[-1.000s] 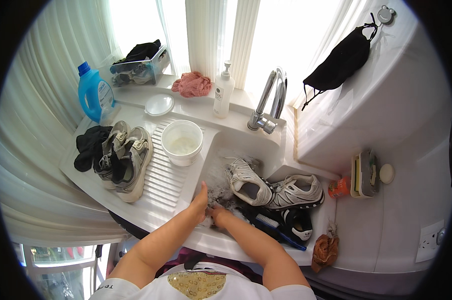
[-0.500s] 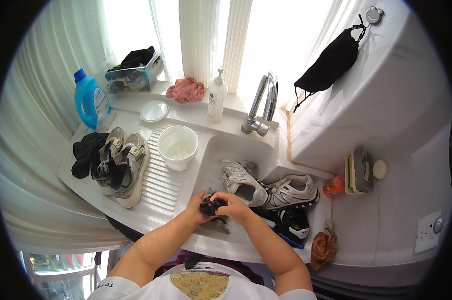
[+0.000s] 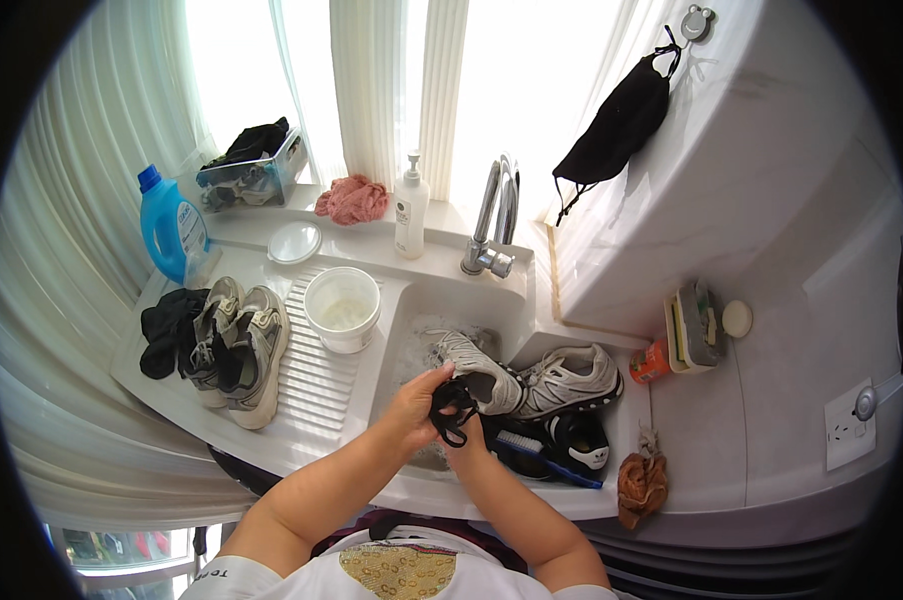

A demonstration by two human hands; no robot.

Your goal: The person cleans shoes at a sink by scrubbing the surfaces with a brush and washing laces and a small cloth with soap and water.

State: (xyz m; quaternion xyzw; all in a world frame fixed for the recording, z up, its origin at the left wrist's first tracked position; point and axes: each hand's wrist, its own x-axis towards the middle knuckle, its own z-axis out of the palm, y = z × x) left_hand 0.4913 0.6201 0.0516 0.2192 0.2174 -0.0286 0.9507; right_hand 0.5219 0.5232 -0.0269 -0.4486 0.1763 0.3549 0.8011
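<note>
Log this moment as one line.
left hand: holds black cords | right hand: at cords, grip unclear | place: above sink | nearby: pale shoes, white tub

Mirror-bright polished metal is seen on the faucet point(image 3: 485, 261); smooth white plastic on the pump bottle point(image 3: 410, 215); blue plastic, slightly shiny, on the detergent jug point(image 3: 161, 225). The tub point(image 3: 345, 338) is made of whitish translucent plastic. Matt black cloth is noted on the face mask point(image 3: 616, 130), rough crinkled pink fabric on the crumpled cloth point(image 3: 353, 200). The drainboard point(image 3: 311, 400) is ribbed, finished smooth. The black laces point(image 3: 449, 396) are read as soft textile cord.
</note>
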